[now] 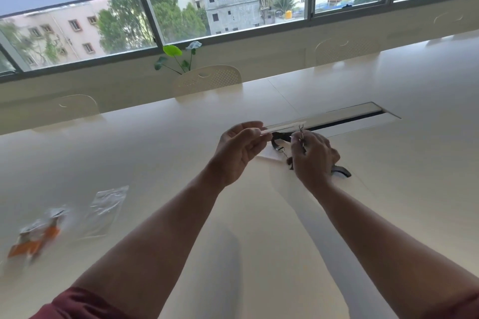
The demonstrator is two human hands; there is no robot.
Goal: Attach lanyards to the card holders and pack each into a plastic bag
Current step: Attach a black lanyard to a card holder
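I held the card holder [282,127] edge-on in my left hand [239,153], pinched between thumb and fingertips at one end so its far end stuck out free toward my other hand. My right hand [312,155] was curled around the black lanyard [281,137], fingertips pinching its small metal clip [301,130] right at the holder's free end, which I judge was the moment of hooking the clip on; whether it had caught I could not tell. Both hands were raised above the middle of the worktop [155,150], just short of the cable hatch [357,114], so the strap could hang loose, its tail curling out below my right hand. An empty plastic bag [106,208] lay toward the left edge for this set, and beside it, nearer that edge, a blurred packed bag [39,235] showing orange.
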